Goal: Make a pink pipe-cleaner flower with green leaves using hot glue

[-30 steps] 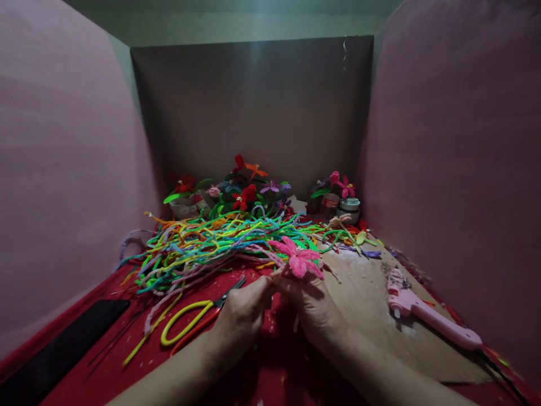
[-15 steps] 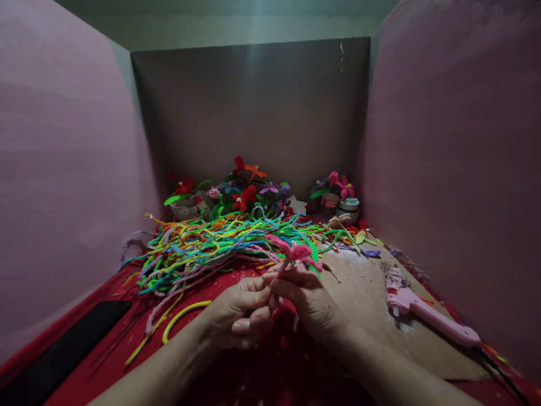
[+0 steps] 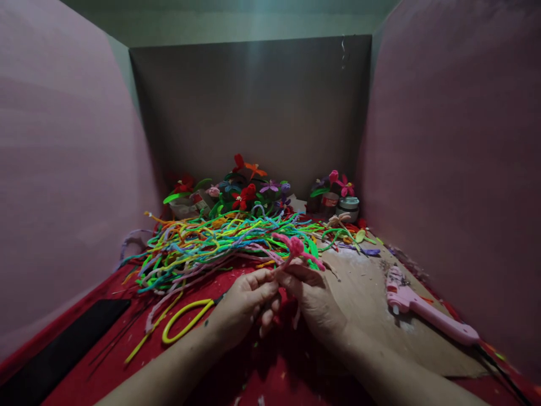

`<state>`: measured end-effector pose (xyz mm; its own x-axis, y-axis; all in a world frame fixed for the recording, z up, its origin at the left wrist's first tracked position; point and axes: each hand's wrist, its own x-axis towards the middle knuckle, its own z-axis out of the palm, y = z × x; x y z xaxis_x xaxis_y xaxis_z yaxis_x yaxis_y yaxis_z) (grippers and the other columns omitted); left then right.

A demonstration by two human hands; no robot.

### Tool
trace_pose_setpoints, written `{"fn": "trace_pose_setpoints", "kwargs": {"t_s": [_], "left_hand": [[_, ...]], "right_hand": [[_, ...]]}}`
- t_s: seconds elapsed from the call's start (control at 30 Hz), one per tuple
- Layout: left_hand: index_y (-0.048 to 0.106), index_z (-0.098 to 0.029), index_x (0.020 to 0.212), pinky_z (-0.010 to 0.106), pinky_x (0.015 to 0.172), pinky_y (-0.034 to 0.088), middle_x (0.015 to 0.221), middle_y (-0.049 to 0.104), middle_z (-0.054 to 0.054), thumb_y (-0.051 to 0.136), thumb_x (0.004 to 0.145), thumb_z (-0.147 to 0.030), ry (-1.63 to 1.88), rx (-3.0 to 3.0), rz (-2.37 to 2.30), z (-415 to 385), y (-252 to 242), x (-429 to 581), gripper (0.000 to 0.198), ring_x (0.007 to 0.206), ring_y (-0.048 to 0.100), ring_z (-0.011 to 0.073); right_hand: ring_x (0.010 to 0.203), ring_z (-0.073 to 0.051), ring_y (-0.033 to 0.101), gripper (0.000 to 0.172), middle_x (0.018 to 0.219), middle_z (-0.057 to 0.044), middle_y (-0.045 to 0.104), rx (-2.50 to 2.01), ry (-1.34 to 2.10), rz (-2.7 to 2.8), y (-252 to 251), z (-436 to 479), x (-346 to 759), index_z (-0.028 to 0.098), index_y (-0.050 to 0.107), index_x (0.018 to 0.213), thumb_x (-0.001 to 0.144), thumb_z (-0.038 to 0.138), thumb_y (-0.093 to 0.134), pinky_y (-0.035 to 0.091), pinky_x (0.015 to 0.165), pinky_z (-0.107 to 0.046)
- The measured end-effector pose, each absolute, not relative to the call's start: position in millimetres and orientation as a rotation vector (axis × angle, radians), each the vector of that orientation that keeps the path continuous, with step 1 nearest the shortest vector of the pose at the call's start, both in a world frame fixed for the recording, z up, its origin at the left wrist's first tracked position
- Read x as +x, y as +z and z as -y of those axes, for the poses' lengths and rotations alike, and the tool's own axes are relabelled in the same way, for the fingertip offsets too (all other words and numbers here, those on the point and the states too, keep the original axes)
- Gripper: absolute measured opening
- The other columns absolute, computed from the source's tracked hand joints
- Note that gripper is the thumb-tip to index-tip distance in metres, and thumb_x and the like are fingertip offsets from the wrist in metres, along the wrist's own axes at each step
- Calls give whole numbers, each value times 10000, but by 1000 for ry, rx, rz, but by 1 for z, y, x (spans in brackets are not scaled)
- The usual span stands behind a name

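Note:
A pink pipe-cleaner flower (image 3: 296,246) stands up from between my two hands, its petals spread above the fingers. My right hand (image 3: 310,296) pinches it at the base of the petals. Close beside it, my left hand (image 3: 253,299) has thumb and forefinger pressed together on the pale pink stem just below; its other fingers curl loosely. A strand of pale pink hangs down under my right hand. Behind the flower lies a big heap of coloured pipe cleaners (image 3: 211,239). Near my left wrist is the yellow handle loop (image 3: 186,324) of a tool, partly covered by my arm.
A pink hot glue gun (image 3: 431,316) lies on a cardboard sheet (image 3: 355,304) at right. A black flat object (image 3: 67,349) rests on the red cloth (image 3: 152,361) at left. Finished pipe-cleaner flowers (image 3: 245,197) and a lidded jar (image 3: 348,208) stand along the back panel.
My left hand has moved slightly right and up along the stem, uncovering more of the yellow handle. The flower has turned a little in my fingers.

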<state>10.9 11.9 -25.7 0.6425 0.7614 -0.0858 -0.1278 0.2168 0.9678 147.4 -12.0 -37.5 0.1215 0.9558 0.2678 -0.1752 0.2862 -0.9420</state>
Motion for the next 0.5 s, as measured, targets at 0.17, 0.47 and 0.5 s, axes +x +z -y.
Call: {"fn": "trace_pose_setpoints", "kwargs": {"t_s": [0.17,0.47,0.5], "left_hand": [[540,-142,806,181,389,366,523,508,-46,547,781,-337,854,1526,-849,-5,-25,13,196,381,457,62],[527,-143,678,172,415,349,466,505,-46,501,815,-329,886,1594,-812,-3,-24,11,232,359,446,51],[523,-141,673,162,392,329,458,504,-46,507,813,-333,869,1550,-791,-4,-23,11,238,341,435,45]], "right_hand": [[660,-165,566,185,679,-13,621,-946,1021,1089,-40,15,146,183,683,718,684,362,645,462,647,-287],[672,-161,596,218,707,-13,643,-801,911,1235,-35,19,138,196,673,855,759,369,580,508,676,-298],[648,-157,591,222,681,-8,633,-795,909,1240,-35,19,138,196,674,848,754,376,584,511,642,-291]]}}
